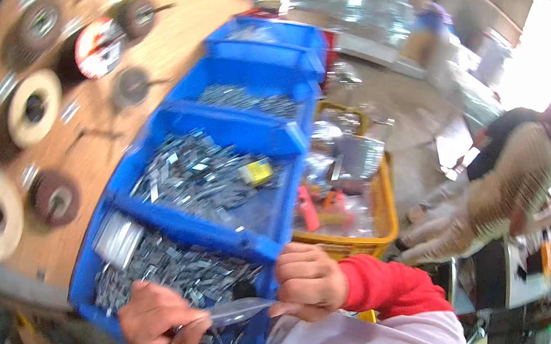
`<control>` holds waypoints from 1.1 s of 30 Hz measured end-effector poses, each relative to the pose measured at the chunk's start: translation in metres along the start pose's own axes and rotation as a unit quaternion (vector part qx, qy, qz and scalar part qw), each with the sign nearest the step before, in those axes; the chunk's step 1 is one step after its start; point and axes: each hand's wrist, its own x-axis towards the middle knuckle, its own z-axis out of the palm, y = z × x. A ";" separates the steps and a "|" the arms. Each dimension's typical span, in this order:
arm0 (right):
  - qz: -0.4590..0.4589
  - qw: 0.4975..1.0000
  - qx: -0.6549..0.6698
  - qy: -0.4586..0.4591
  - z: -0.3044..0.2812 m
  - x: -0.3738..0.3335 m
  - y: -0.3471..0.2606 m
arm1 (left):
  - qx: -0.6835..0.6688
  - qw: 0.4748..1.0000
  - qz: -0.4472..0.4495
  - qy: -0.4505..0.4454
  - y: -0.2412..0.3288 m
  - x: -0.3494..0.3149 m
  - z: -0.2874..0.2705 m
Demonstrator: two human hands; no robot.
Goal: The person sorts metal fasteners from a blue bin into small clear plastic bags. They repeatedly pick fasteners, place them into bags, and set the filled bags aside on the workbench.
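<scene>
My left hand is closed, thumb and fingers pinching one end of a small clear plastic bag. My right hand, also closed, grips the bag's other end, so it stretches between both hands. They are held over the nearest blue bin, which is full of small grey metal pieces. A white roll lies at that bin's left side. Farther up, another blue bin holds more metal pieces and a small yellow box. Whether anything is inside the bag cannot be made out.
A wooden board with several mounted abrasive wheels stands at the left. More blue bins run away from me. Beside them is a yellow crate of plastic-wrapped items. A person bends over at the right.
</scene>
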 end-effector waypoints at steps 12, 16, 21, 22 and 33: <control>-0.015 0.990 0.058 0.130 -0.042 -0.004 0.022 | -0.111 0.978 0.099 -0.147 0.012 0.089 0.037; 0.101 0.984 0.120 0.084 -0.050 -0.011 0.020 | -0.135 0.959 0.174 -0.177 0.015 0.112 0.069; 0.161 0.984 0.069 -0.037 -0.079 -0.033 0.026 | -0.052 0.972 0.058 -0.222 -0.009 0.120 0.067; 0.171 0.981 0.060 -0.063 -0.088 -0.041 0.028 | -0.028 0.975 0.005 -0.220 -0.017 0.118 0.060; 0.467 0.871 -0.077 0.132 -0.197 -0.031 0.118 | 0.081 0.973 -0.212 -0.042 -0.101 0.018 0.032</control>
